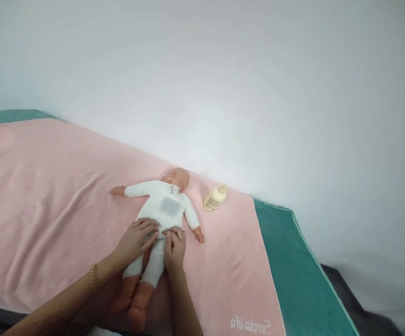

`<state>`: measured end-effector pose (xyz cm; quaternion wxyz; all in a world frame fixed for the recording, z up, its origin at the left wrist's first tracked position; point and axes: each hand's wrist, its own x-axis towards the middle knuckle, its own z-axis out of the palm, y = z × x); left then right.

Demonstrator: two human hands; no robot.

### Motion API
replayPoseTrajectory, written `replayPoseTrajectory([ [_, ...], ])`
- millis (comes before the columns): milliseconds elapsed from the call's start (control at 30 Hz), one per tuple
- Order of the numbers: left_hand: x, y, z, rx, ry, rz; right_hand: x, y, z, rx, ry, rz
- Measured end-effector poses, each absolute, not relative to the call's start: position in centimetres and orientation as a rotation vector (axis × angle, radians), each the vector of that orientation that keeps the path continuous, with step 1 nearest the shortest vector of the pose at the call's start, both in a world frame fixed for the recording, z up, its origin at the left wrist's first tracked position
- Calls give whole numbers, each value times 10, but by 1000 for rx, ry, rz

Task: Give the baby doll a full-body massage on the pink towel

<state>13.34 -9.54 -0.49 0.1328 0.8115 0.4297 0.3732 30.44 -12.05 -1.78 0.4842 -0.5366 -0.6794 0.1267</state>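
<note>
A baby doll [160, 212] in a white outfit with a grey patch on its chest lies on its back, head toward the wall and bare lower legs toward me. My left hand [141, 238], with a beaded bracelet on the wrist, is at the left side of the doll's lower belly, fingers bent on the white cloth. Across from it, my right hand [175, 245] pinches the cloth of the outfit near the crotch. The fingertips of both hands nearly meet over the fabric.
A cream bottle [215, 198] stands tilted in view to the right of the doll. Under everything lies a pink blanket [65, 186] over a green cover [289, 261]. A white wall [202, 84] rises behind.
</note>
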Motion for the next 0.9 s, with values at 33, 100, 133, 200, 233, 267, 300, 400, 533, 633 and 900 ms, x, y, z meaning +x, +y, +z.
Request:
replayPoseTrajectory([
  [33,134,-94,-5,2353,1245,1072,305,-120,-18,-1312,-1651,322],
  [100,134,-91,-3,2350,1243,1051,305,-119,-18,-1317,-1647,341],
  [133,134,-90,-2,2351,1239,1042,305,-119,-18,-1315,-1646,346],
  [200,134,-89,2,2357,1231,1045,306,-120,-18,-1296,-1650,338],
  [233,133,-89,3,2362,1227,1063,306,-120,-17,-1283,-1654,325],
  [267,133,-89,4,2369,1221,1091,306,-120,-16,-1271,-1659,306],
  [300,133,-89,4,2377,1214,1124,307,-120,-16,-1260,-1664,286],
  [400,132,-87,0,2406,1209,1197,307,-119,-13,-1250,-1687,246],
  [533,130,-78,-9,2448,1206,1116,306,-114,-10,-1286,-1718,266],
  [633,132,-73,-9,2449,1212,1023,305,-109,-7,-1323,-1735,306],
  [900,139,-83,1,2414,1295,1048,303,-108,-8,-1339,-1715,296],
])
